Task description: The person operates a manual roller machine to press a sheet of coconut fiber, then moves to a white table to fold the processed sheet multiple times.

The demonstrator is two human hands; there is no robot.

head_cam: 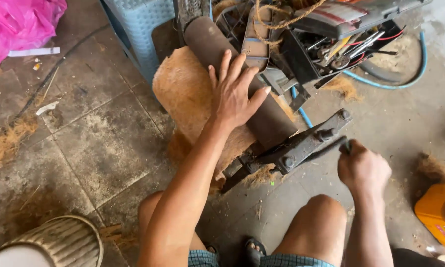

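1. The left hand (pixel 235 94) lies flat, fingers spread, palm down on the dark brown cylindrical roller (pixel 240 79) that runs diagonally from the top centre of the frame down towards the middle; it presses on the roller and grips nothing
2. The right hand (pixel 362 168), at the right of centre, is closed in a fist around the thin dark metal handle (pixel 331 147) that sticks out from the black bolted iron bracket (pixel 301 146) at the roller's lower end
3. Under the roller sits a tan fibrous coir sheet (pixel 183 94), touching it and spreading to the upper left of centre; loose brown fibre clumps (pixel 5 141) lie at the left edge on the grey tiled floor (pixel 99 143)
4. Behind, at the top right, an open black toolbox with mixed tools (pixel 341 44) stands beside a blue hose (pixel 410 74); a light blue plastic stool (pixel 138 24) is at the top, a pink plastic bag (pixel 15 24) in the upper left corner, an orange plastic container (pixel 440 212) at the lower right
5. Risk, as a judgement: the spread fingers rest near where roller and sheet meet, so if the handle drives the roller, a fingertip could be drawn in; the bare knees sit just beside the iron bracket
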